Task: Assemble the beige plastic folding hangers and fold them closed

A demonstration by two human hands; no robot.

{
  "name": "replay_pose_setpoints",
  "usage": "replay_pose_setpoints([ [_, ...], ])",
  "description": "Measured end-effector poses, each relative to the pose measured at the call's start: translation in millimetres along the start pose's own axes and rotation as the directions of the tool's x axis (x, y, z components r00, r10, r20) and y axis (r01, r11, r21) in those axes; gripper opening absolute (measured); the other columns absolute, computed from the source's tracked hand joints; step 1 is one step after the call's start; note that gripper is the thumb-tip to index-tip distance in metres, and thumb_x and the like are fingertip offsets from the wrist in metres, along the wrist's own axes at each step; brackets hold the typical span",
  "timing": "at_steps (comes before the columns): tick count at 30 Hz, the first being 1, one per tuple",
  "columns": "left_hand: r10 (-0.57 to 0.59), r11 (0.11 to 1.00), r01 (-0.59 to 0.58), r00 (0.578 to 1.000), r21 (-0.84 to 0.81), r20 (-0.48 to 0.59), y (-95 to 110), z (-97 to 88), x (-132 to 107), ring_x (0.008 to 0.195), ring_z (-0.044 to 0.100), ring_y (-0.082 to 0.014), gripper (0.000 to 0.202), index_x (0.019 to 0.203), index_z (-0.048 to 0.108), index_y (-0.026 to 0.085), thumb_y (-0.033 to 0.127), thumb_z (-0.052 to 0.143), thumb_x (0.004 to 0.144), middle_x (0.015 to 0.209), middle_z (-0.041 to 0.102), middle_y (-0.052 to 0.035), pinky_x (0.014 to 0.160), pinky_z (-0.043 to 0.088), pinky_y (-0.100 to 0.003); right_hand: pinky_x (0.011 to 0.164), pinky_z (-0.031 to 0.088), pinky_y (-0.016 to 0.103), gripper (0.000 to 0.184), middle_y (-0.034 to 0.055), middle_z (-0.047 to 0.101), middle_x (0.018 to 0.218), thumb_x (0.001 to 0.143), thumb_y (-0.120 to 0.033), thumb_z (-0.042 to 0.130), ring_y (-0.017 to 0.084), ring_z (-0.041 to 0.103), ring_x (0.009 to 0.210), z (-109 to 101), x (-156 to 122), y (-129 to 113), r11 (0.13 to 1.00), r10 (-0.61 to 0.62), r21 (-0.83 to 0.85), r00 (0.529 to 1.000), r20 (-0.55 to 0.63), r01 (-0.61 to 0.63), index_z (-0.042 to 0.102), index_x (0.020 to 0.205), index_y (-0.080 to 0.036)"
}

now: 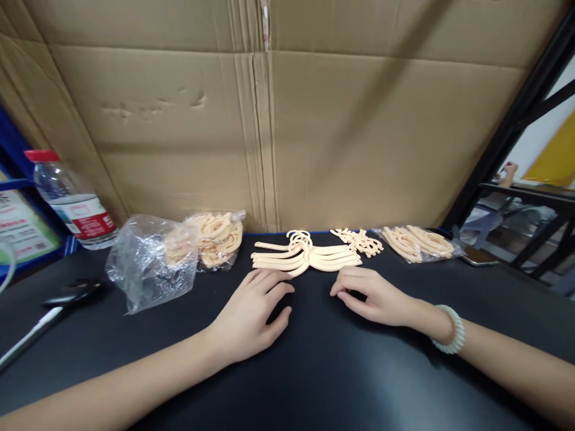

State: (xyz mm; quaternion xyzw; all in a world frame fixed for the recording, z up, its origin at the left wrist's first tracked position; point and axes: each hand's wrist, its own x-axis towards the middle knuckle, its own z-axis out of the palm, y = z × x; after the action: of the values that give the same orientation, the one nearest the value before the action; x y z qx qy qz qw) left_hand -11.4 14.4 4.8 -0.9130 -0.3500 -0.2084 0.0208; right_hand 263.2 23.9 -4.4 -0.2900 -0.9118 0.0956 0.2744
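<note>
Cream-coloured curved strips lie fanned out in two groups on the black table, their inner ends meeting in the middle. Small cream rings or hooks are heaped just behind that meeting point. My left hand rests palm down in front of the left-hand strips, its fingers apart and its fingertips at or very near the lowest ones; I cannot tell if they touch. In front of the right-hand strips, my right hand lies with its fingers curled in towards the thumb, and nothing shows in them. A pale beaded bracelet circles the right wrist.
Clear bags of cream pieces and an opened clear bag lie left. Small branching pieces, another bag and a phone-like slab lie right. A bottle, a black object with white cable and cardboard border the table.
</note>
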Motion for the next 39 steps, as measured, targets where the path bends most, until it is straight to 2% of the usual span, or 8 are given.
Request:
replay_pose_setpoints([
  [5,-0.003,1.0,0.002,1.0,0.012,0.003,-0.8,0.6,0.5,0.116,0.054,-0.0261,0.025,0.109,0.061,0.02,0.02,0.05,0.086,0.121,0.062,-0.0092,0.101,0.042,-0.045,0.072,0.048,0.03,0.018,0.0045,0.067,0.083,0.09,-0.018,0.046,0.017,0.061,0.076,-20.7,-4.5,33.0,0.991,0.085,-0.087,0.984,-0.156,-0.099,0.064,0.089,-0.019],
  [9,-0.004,1.0,0.004,1.0,0.023,0.0,-0.8,0.5,1.8,0.115,0.055,-0.0258,0.024,0.108,0.06,0.019,0.021,0.05,0.087,0.12,0.062,-0.0094,0.1,0.042,-0.045,0.06,0.045,0.029,0.021,0.0055,0.068,0.078,0.087,-0.023,0.045,0.018,0.061,0.068,-41.7,-14.8,71.1,0.895,0.316,-0.188,0.874,-0.369,-0.404,0.066,0.088,-0.017],
  [11,-0.012,0.999,0.013,1.0,0.035,-0.006,-0.9,1.0,2.3,0.116,0.054,-0.0261,0.024,0.109,0.06,0.018,0.021,0.05,0.087,0.12,0.062,-0.0096,0.1,0.042,-0.045,0.056,0.042,0.029,0.021,0.0056,0.067,0.071,0.084,-0.022,0.047,0.018,0.059,0.061,-48.5,-20.1,85.4,0.856,0.364,-0.213,0.842,-0.398,-0.47,0.067,0.084,-0.016],
  [13,-0.028,0.998,0.029,1.0,0.05,-0.009,-0.9,1.7,2.5,0.116,0.054,-0.0267,0.025,0.11,0.059,0.018,0.022,0.05,0.087,0.121,0.062,-0.01,0.1,0.042,-0.046,0.055,0.041,0.03,0.019,0.0058,0.067,0.07,0.081,-0.022,0.049,0.019,0.058,0.06,-50.8,-23.6,93.0,0.834,0.387,-0.241,0.837,-0.387,-0.497,0.068,0.08,-0.016],
  [20,-0.088,0.994,0.088,0.996,0.061,-0.002,-1.4,2.3,1.5,0.114,0.055,-0.0287,0.029,0.114,0.057,0.017,0.024,0.051,0.086,0.12,0.062,-0.0106,0.097,0.043,-0.047,0.067,0.044,0.036,0.023,0.01,0.068,0.083,0.084,-0.034,0.055,0.026,0.061,0.078,-40.4,-22.9,90.4,0.804,0.39,-0.328,0.857,-0.337,-0.495,0.072,0.083,-0.017],
  [32,-0.129,0.99,0.128,0.992,-0.054,-0.003,-5.8,7.5,2.2,0.106,0.055,-0.0284,0.027,0.113,0.057,0.014,0.02,0.051,0.087,0.111,0.058,-0.0129,0.091,0.047,-0.046,0.059,0.04,0.032,0.021,0.0068,0.064,0.069,0.079,-0.032,0.058,0.021,0.058,0.063,-36.7,-20.9,86.7,0.808,0.411,-0.244,0.809,-0.42,-0.537,0.068,0.066,-0.019],
  [35,-0.138,0.988,0.138,0.99,-0.075,0.0,-8.0,9.3,1.9,0.103,0.056,-0.0276,0.025,0.111,0.058,0.015,0.019,0.049,0.088,0.109,0.057,-0.0124,0.09,0.047,-0.046,0.059,0.038,0.033,0.024,0.0071,0.062,0.067,0.079,-0.033,0.055,0.022,0.055,0.062,-42.2,-19.9,82.8,0.81,0.414,-0.198,0.777,-0.474,-0.552,0.064,0.061,-0.019],
  [39,-0.138,0.983,0.138,0.99,-0.124,0.004,-10.0,10.6,1.0,0.103,0.056,-0.0267,0.021,0.107,0.059,0.017,0.017,0.049,0.088,0.107,0.057,-0.0113,0.09,0.048,-0.045,0.06,0.037,0.035,0.023,0.0067,0.06,0.063,0.079,-0.035,0.055,0.021,0.052,0.061,-49.7,-18.6,77.2,0.801,0.455,-0.078,0.689,-0.564,-0.594,0.061,0.062,-0.02],
])
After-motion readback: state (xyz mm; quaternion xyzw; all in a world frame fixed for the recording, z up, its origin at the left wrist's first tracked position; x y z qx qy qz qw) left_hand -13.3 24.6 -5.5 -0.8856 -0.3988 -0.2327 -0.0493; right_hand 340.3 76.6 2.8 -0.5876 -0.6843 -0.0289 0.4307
